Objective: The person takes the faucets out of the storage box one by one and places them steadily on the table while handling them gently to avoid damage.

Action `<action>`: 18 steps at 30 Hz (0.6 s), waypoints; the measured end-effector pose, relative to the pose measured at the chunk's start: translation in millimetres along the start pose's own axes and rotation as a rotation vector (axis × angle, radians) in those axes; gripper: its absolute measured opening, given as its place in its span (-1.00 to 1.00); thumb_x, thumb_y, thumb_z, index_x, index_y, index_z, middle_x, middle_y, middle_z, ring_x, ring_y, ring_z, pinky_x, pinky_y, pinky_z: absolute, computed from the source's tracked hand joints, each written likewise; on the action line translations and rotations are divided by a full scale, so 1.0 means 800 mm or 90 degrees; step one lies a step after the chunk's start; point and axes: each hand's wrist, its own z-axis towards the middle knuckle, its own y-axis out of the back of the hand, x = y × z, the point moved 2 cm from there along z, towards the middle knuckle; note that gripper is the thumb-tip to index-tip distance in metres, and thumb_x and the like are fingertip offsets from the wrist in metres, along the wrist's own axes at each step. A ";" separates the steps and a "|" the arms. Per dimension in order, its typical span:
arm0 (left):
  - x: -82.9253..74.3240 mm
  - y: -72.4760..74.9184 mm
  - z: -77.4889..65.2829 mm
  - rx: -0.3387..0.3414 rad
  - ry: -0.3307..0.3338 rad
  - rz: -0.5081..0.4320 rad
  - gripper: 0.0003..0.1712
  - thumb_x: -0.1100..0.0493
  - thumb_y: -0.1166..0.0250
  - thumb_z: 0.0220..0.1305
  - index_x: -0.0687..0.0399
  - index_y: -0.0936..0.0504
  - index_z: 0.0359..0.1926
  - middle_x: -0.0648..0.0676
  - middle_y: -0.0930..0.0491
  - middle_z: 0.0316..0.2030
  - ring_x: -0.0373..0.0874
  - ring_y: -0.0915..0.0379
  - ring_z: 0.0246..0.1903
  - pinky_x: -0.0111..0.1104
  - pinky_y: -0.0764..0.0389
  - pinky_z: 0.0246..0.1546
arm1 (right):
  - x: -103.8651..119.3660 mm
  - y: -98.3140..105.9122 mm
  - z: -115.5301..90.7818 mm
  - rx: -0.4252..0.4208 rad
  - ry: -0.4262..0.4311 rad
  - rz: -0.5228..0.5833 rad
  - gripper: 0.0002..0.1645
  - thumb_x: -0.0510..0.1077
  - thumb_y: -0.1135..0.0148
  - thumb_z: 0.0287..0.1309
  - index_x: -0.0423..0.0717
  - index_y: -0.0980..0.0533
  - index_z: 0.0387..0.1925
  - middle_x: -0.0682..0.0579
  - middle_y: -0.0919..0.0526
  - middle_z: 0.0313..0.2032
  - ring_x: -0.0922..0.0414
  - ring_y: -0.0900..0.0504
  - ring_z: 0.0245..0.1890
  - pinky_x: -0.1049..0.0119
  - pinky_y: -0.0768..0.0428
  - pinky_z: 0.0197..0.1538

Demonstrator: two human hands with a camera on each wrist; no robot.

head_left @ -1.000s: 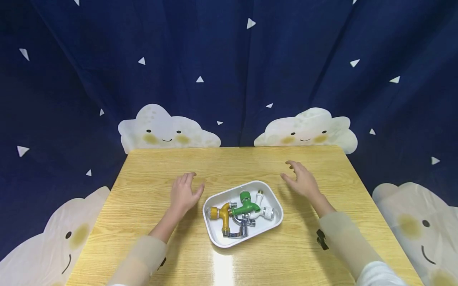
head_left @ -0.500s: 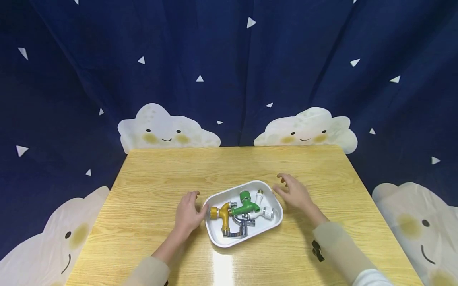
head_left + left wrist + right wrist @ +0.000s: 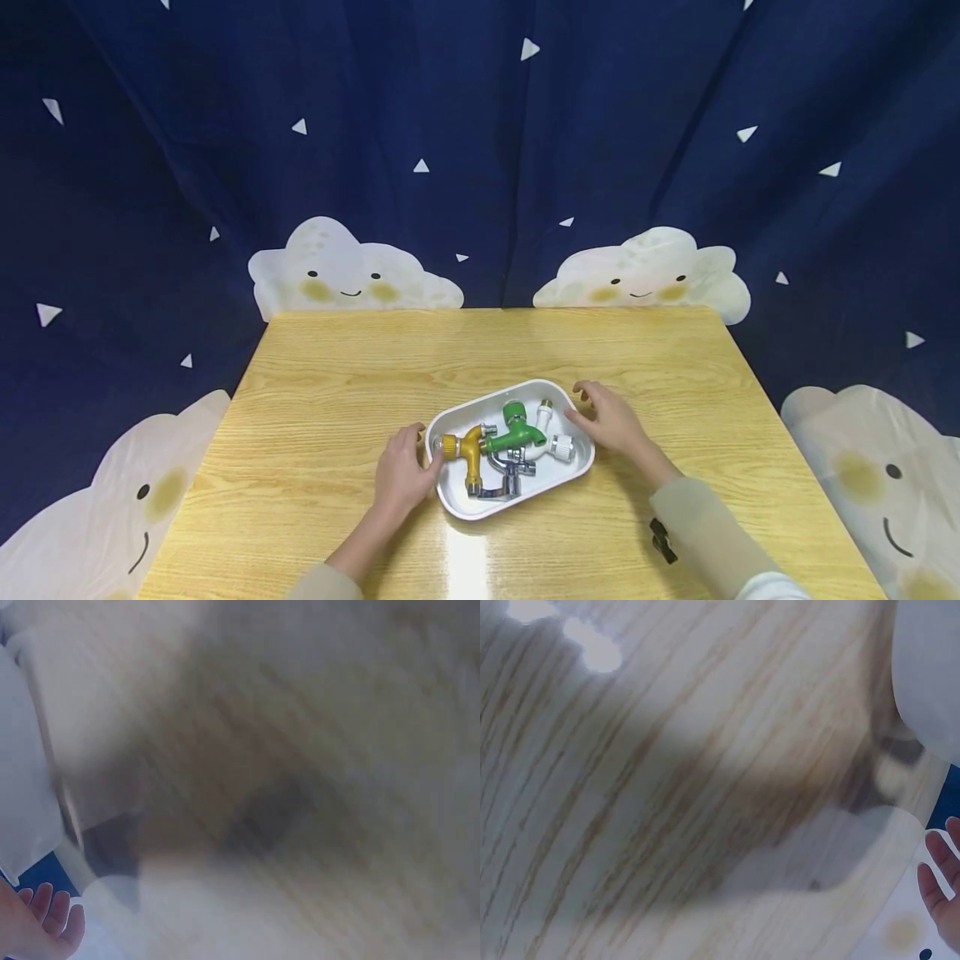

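Note:
A white oval tray (image 3: pixel 501 508) sits at a slant on the table, holding several taps. Inside lie a yellow tap (image 3: pixel 469 454), a green tap (image 3: pixel 516 432), a white tap (image 3: pixel 542 417) and a chrome tap (image 3: pixel 510 479). My left hand (image 3: pixel 401 475) is at the tray's left end, its thumb over the rim and its fingers outside. At the right end is my right hand (image 3: pixel 613 423), its thumb likewise over the rim. Both wrist views show loosely bent fingers on the left hand (image 3: pixel 49 922) and right hand (image 3: pixel 945 881), apart from the tray's wall.
The wooden table (image 3: pixel 330 375) spreads around the tray. Behind it hangs a dark blue curtain (image 3: pixel 480 125) printed with clouds and white triangles. A glare patch (image 3: pixel 467 558) shines on the tabletop in front of the tray.
Both hands have come down and inward toward the ends of the tray. The left moved right and nearer, the right moved left and nearer. Tray and taps have not moved.

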 end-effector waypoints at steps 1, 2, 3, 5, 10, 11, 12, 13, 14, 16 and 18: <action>-0.001 -0.002 -0.002 -0.002 0.000 -0.002 -0.39 -0.07 -0.25 0.01 0.22 -0.47 0.02 0.15 -0.55 -0.16 0.05 -0.46 -0.17 -0.10 -0.52 -0.19 | 0.000 -0.001 -0.001 0.002 0.002 0.000 -0.39 0.19 -0.17 0.06 -0.14 -0.42 0.01 -0.05 -0.56 -0.24 0.01 -0.56 -0.28 0.12 -0.54 -0.30; -0.001 -0.003 -0.004 -0.003 0.001 -0.005 -0.39 -0.07 -0.25 0.00 0.23 -0.47 0.01 0.15 -0.55 -0.16 0.05 -0.46 -0.17 -0.10 -0.52 -0.18 | 0.001 -0.003 -0.001 0.005 0.002 0.002 -0.39 0.19 -0.17 0.05 -0.14 -0.42 0.01 -0.06 -0.57 -0.24 0.01 -0.56 -0.28 0.11 -0.54 -0.29; -0.002 -0.005 -0.006 -0.004 0.005 -0.008 -0.39 -0.07 -0.25 -0.01 0.23 -0.47 0.01 0.15 -0.55 -0.16 0.05 -0.46 -0.17 -0.10 -0.52 -0.18 | 0.001 -0.004 -0.001 0.007 0.002 0.003 -0.40 0.19 -0.17 0.05 -0.12 -0.42 0.01 -0.05 -0.57 -0.24 0.00 -0.56 -0.27 0.10 -0.54 -0.29; -0.003 -0.008 -0.010 -0.003 0.014 -0.014 -0.37 -0.07 -0.27 -0.02 0.23 -0.46 0.03 0.16 -0.54 -0.13 0.06 -0.46 -0.14 -0.09 -0.51 -0.15 | 0.002 -0.007 -0.002 0.014 0.002 0.006 -0.41 0.19 -0.18 0.04 -0.10 -0.42 0.00 -0.05 -0.57 -0.23 0.00 -0.56 -0.26 0.08 -0.54 -0.28; -0.006 -0.014 -0.017 0.016 0.043 -0.033 -0.28 -0.05 -0.28 -0.05 0.25 -0.39 0.11 0.23 -0.50 -0.02 0.14 -0.43 -0.05 -0.01 -0.47 -0.06 | 0.000 -0.015 -0.004 0.027 -0.001 -0.002 -0.43 0.16 -0.20 0.02 -0.06 -0.41 0.00 0.01 -0.56 -0.24 0.06 -0.55 -0.29 0.14 -0.54 -0.29; -0.007 -0.015 -0.018 0.018 0.047 -0.038 -0.27 -0.04 -0.28 -0.05 0.26 -0.38 0.13 0.24 -0.49 0.00 0.16 -0.42 -0.03 0.00 -0.46 -0.05 | -0.001 -0.017 -0.004 0.027 -0.002 -0.003 -0.43 0.15 -0.20 0.01 -0.06 -0.41 0.01 0.02 -0.55 -0.25 0.08 -0.54 -0.31 0.16 -0.53 -0.31; -0.007 -0.015 -0.019 0.020 0.050 -0.040 -0.27 -0.03 -0.28 -0.05 0.26 -0.37 0.13 0.24 -0.48 0.01 0.16 -0.42 -0.02 0.00 -0.46 -0.05 | -0.002 -0.018 -0.004 0.028 -0.003 -0.005 -0.43 0.14 -0.20 0.01 -0.06 -0.41 0.02 0.03 -0.55 -0.26 0.10 -0.53 -0.33 0.19 -0.52 -0.33; -0.007 -0.016 -0.020 0.022 0.055 -0.043 -0.26 -0.01 -0.27 -0.06 0.26 -0.37 0.14 0.24 -0.48 0.01 0.16 -0.41 -0.02 0.00 -0.46 -0.04 | -0.002 -0.019 -0.004 0.028 -0.001 -0.001 -0.44 0.11 -0.21 0.00 -0.07 -0.41 0.02 0.04 -0.54 -0.27 0.11 -0.52 -0.35 0.21 -0.51 -0.34; -0.007 -0.016 -0.020 0.021 0.056 -0.046 -0.27 0.01 -0.27 -0.07 0.27 -0.36 0.14 0.24 -0.48 0.01 0.17 -0.41 -0.01 0.00 -0.46 -0.04 | -0.003 -0.019 -0.005 0.026 0.000 0.000 -0.44 0.10 -0.21 0.00 -0.06 -0.41 0.02 0.05 -0.53 -0.28 0.11 -0.51 -0.36 0.22 -0.51 -0.36; -0.007 -0.016 -0.021 0.018 0.060 -0.052 -0.27 0.04 -0.26 -0.08 0.27 -0.36 0.15 0.24 -0.48 0.01 0.17 -0.41 -0.01 0.00 -0.46 -0.04 | -0.003 -0.021 -0.005 0.022 0.007 0.000 -0.46 0.06 -0.21 -0.01 -0.06 -0.41 0.01 0.05 -0.52 -0.29 0.12 -0.51 -0.36 0.22 -0.50 -0.36; -0.006 -0.017 -0.022 0.017 0.064 -0.052 -0.26 0.06 -0.24 -0.10 0.28 -0.35 0.15 0.24 -0.48 0.02 0.16 -0.41 -0.01 -0.01 -0.46 -0.04 | -0.003 -0.022 -0.004 0.019 0.015 0.001 -0.50 0.00 -0.20 -0.03 -0.05 -0.41 0.00 0.05 -0.52 -0.29 0.11 -0.51 -0.36 0.21 -0.51 -0.36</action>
